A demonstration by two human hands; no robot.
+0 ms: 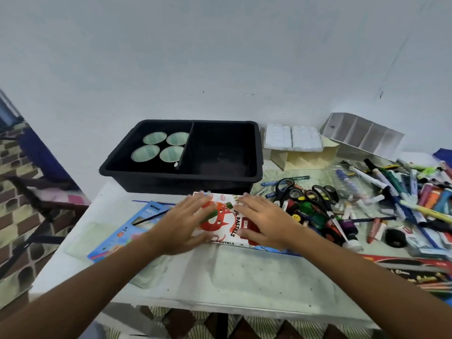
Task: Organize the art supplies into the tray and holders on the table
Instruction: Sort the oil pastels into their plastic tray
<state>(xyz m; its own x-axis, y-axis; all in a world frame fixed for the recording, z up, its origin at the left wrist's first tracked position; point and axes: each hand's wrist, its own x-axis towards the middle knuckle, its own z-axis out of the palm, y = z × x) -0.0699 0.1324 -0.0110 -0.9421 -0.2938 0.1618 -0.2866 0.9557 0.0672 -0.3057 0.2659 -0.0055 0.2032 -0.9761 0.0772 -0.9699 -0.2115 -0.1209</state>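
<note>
- Resting flat on a pastel box [226,220], both hands lie with fingers straight and spread: the left hand [187,217] covers the box's left part, the right hand [265,220] its right part.
- The pastel box lies on the bench [220,272], just in front of a black tray [186,152], and overlaps a blue box [127,228] to its left.
- A thin dark stick, perhaps a brush [151,217], lies across the blue box.
- The tray has a divider; its left compartment holds four round cups [161,146], seen from above, and its right compartment shows only its dark floor.
- Right of the tray, a white palette [292,138] sits on a cream holder [305,156]; a grey divided holder [362,133] leans beside it.
- Scissors [318,195] lie among a heap of markers [396,192] on the bench's right side.
</note>
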